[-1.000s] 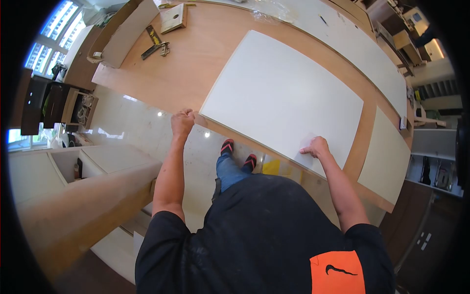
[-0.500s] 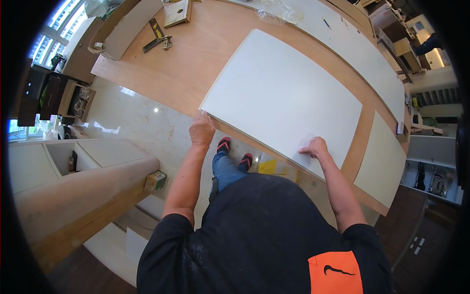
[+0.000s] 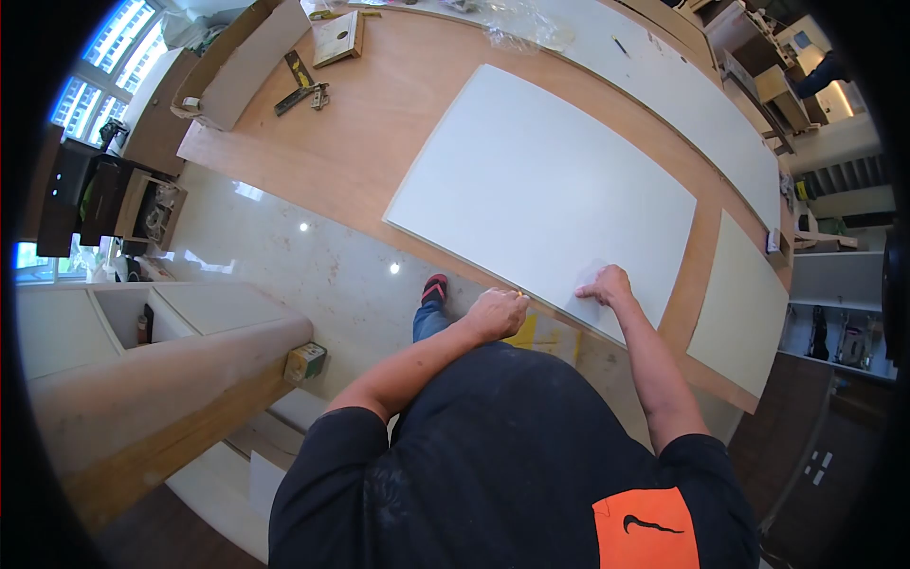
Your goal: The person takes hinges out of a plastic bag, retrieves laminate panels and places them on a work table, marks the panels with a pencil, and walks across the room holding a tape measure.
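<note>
A large white panel (image 3: 540, 190) lies flat on the brown wooden work surface. Along its near edge, my left hand (image 3: 495, 315) is closed, fingers pinched together. A small yellowish tip pokes out at the fingertips, too small to identify. On the panel's near right part rests my right hand (image 3: 607, 284), its thumb and a finger stretched out to the left against the white face. The other fingers of that hand are partly hidden.
Toward the back left are a square tool (image 3: 300, 85) with a metal hinge, a small wooden block (image 3: 338, 40) and a cardboard box (image 3: 246, 71). A long white board (image 3: 682, 104) spans the back. A pale panel (image 3: 737, 308) lies at right; a cabinet (image 3: 161, 351) stands left.
My left hand has moved from the panel's near left corner rightward along the near edge, closer to my right hand. My right hand has stayed in place.
</note>
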